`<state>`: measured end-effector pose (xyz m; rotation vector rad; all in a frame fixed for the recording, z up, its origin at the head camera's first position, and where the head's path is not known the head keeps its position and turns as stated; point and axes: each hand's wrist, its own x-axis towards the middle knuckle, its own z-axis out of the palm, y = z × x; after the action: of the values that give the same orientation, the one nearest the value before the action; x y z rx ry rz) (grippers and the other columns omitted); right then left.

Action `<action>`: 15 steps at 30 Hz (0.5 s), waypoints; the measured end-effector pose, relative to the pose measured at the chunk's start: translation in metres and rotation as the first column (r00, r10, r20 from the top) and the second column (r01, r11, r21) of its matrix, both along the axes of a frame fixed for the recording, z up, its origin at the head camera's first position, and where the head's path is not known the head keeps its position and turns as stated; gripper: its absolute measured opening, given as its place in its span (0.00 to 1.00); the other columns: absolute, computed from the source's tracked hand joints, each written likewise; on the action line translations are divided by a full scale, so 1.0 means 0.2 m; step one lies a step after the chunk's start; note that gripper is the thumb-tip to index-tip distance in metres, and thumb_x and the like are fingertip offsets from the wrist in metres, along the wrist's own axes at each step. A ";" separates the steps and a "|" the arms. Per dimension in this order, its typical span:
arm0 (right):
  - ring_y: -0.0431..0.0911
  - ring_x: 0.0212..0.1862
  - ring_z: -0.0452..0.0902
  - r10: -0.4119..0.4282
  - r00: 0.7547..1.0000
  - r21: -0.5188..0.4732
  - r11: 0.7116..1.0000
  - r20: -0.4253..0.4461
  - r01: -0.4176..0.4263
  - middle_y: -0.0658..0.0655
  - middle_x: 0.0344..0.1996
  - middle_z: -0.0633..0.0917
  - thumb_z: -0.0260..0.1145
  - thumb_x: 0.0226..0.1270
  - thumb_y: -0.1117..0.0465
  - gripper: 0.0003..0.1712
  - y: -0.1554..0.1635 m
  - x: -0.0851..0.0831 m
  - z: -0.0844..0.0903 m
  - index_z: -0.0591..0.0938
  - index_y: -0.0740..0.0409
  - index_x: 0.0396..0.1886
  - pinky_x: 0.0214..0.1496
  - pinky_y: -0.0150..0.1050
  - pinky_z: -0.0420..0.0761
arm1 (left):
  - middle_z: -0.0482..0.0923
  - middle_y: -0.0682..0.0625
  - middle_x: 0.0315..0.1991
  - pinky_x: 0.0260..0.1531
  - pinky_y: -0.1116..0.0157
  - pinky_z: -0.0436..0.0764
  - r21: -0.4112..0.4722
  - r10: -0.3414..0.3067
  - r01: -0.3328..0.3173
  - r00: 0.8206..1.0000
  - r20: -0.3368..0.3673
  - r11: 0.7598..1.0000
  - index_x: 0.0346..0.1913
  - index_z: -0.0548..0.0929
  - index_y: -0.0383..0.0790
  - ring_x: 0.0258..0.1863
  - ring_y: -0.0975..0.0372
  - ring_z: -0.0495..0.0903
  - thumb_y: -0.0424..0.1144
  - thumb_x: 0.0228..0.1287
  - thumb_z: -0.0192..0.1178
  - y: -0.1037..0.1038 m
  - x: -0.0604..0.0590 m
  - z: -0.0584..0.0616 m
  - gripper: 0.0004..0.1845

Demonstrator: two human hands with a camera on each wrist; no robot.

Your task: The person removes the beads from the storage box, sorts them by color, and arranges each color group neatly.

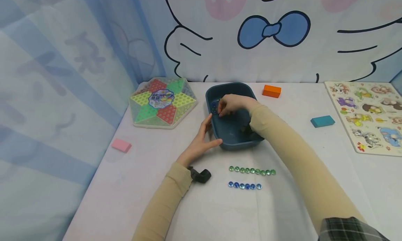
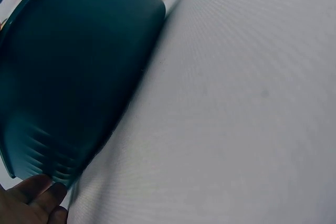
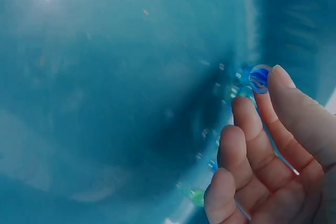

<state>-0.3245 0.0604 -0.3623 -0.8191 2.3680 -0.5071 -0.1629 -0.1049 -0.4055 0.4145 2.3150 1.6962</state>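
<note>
"With the bin as dial centre and 12 o'clock away from you, what lies nearest?"

"On the white table (image 1: 216, 213), at 6 o'clock: a row of six blue marbles (image 1: 242, 186); just beyond it, a row of nine green marbles (image 1: 252, 170)."

"And your fingers?"

"My left hand (image 1: 201, 145), at 8 o'clock: thumb spread apart from straight fingers, fingertips touching the outer wall of the dark blue-green bin (image 1: 227, 131). My right hand (image 1: 233, 104), reaching inside: thumb and index finger clamped on a clear marble with a blue swirl (image 3: 259, 79), the remaining fingers bent. I hold that marble toward the bin's 10 o'clock side, near the loose blue and green marbles (image 1: 215, 107) there."

"What surrounds the bin?"

"Between 8 and 9 o'clock, well apart, a pink block (image 1: 121, 145). At 3 o'clock, a teal block (image 1: 322, 121) and, farther out, a picture board (image 1: 370, 118). At 9 o'clock, a hexagonal box (image 1: 161, 101); at 2 o'clock, an orange block (image 1: 271, 91)."

"Farthest?"

"A cloth backdrop (image 1: 220, 56), its printed blue bow (image 1: 271, 29) at 1 o'clock."
</note>
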 end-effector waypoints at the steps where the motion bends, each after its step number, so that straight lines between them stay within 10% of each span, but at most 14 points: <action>1: 0.47 0.36 0.74 0.005 1.000 -0.008 1.000 -0.006 -0.005 0.56 0.36 0.79 0.62 0.63 0.59 0.08 0.01 0.00 0.01 0.80 0.59 0.39 0.37 0.37 0.78 | 0.39 0.44 0.74 0.70 0.49 0.46 -0.002 0.001 -0.001 1.000 -0.002 1.000 0.73 0.36 0.51 0.72 0.51 0.44 0.36 0.61 0.58 0.00 0.00 0.00 0.47; 15: 0.45 0.37 0.76 0.104 0.985 -0.091 0.989 -0.138 -0.117 0.54 0.37 0.82 0.65 0.61 0.60 0.08 0.16 0.16 0.27 0.81 0.58 0.38 0.43 0.38 0.78 | 0.40 0.45 0.74 0.70 0.50 0.47 -0.020 0.007 -0.007 1.000 -0.004 1.000 0.73 0.36 0.52 0.72 0.52 0.45 0.38 0.61 0.58 0.00 0.00 0.00 0.47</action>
<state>-0.2921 0.0932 -0.3089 -1.0533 2.4167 -0.5428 -0.1634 -0.1049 -0.4062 0.4057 2.3369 1.6755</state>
